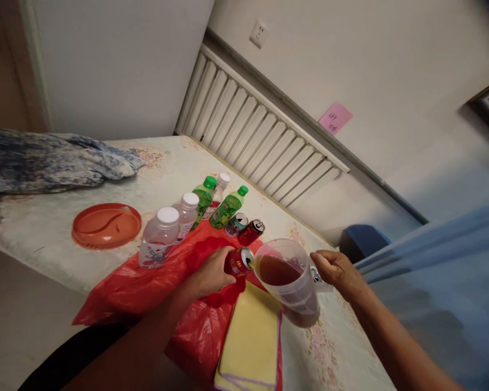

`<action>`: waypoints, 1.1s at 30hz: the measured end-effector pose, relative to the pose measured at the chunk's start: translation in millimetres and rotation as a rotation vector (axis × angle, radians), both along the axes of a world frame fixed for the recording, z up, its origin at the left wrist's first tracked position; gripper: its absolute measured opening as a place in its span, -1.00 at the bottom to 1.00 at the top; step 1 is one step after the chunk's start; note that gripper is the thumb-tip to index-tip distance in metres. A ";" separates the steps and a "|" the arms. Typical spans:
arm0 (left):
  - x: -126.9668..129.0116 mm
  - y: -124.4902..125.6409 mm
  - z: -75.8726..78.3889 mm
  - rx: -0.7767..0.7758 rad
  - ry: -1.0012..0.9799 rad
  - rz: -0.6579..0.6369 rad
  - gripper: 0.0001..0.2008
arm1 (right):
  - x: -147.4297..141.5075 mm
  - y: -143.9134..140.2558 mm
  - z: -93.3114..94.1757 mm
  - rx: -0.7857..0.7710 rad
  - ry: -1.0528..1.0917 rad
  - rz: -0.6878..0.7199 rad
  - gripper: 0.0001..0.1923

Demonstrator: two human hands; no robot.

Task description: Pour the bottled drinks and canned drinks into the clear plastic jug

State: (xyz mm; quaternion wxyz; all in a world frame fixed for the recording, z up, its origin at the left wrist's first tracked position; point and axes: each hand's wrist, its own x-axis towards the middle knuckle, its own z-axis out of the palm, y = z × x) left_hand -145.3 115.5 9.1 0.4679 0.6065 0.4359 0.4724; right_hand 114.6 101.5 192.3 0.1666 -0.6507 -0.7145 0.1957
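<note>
My left hand (214, 271) is wrapped round a red drink can (239, 262) over a red plastic bag. With my right hand (336, 267) I grip a clear plastic pitcher (299, 297) on its handle side; the handle itself is mostly hidden by my fingers. Brown liquid (279, 270) lies inside the tilted pitcher. Its spout meets the can's top opening, and a little yellowish liquid shows there. Just beyond stand a dark red can (251, 232) and a green-and-black can (236, 224). Another can (316, 275) is partly hidden behind the pitcher.
The red plastic bag (124, 293) lies on a flowered tablecloth (167, 157), under a folded yellow cloth (252, 331). White-capped bottles (158, 239) and green bottles (228, 208) stand left of the cans. Further left are an orange plate (106, 225) and patterned fabric (61, 163). A radiator (252, 125) lines the wall.
</note>
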 end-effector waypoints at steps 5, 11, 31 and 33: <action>-0.2 -0.1 0.3 0.008 0.003 -0.012 -0.41 | -2.0 -0.3 0.7 -0.007 0.009 -0.003 -0.52; 0.3 1.1 -2.0 0.009 0.012 -0.010 -0.42 | -0.3 0.7 -1.2 -0.008 0.015 -0.008 -0.51; -8.6 -1.2 10.4 -0.013 -0.031 -0.020 -0.37 | 14.0 -2.0 -19.8 0.064 0.357 -0.052 -0.44; -11.4 -0.5 13.5 -0.011 -0.034 0.005 -0.37 | 16.6 -1.3 -23.9 0.078 0.459 -0.065 -0.45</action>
